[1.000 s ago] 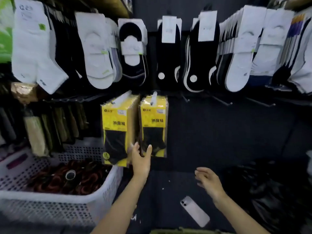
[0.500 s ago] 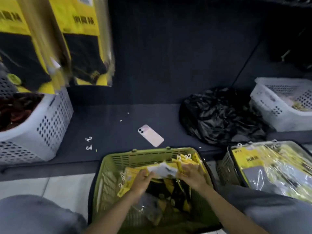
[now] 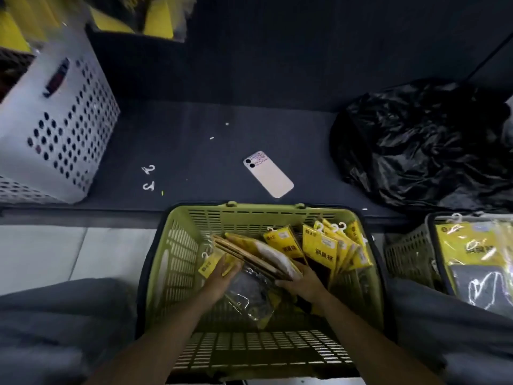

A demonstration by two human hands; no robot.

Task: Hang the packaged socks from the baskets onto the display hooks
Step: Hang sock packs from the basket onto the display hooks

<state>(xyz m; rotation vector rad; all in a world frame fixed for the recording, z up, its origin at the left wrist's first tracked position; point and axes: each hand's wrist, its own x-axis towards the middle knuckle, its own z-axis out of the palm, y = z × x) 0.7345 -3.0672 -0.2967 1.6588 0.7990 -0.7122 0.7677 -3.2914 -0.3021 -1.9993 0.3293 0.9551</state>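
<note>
A green basket [image 3: 177, 245] stands on the floor below me, filled with several yellow sock packs [image 3: 322, 245]. Both my hands are inside it, holding a stack of packs [image 3: 258, 254] that lies tilted across the middle. My left hand [image 3: 222, 276] holds the stack's left end from below, fingers around its edge. My right hand [image 3: 302, 279] grips the right end. More yellow packs [image 3: 472, 251] lie in a second basket [image 3: 408, 254] at the right. Hung yellow packs [image 3: 155, 20] show blurred at the top left; the hooks are out of view.
A phone [image 3: 268, 173] lies on the dark shelf base [image 3: 211, 118], with two loose white plastic hooks [image 3: 148, 177] to its left. A white perforated basket [image 3: 63, 129] stands at left, a black plastic bag [image 3: 422, 145] at right. My knees flank the green basket.
My view dropped from the display wall to the green basket. Both hands came down from the hung packs into the basket and took hold of a stack of sock packs.
</note>
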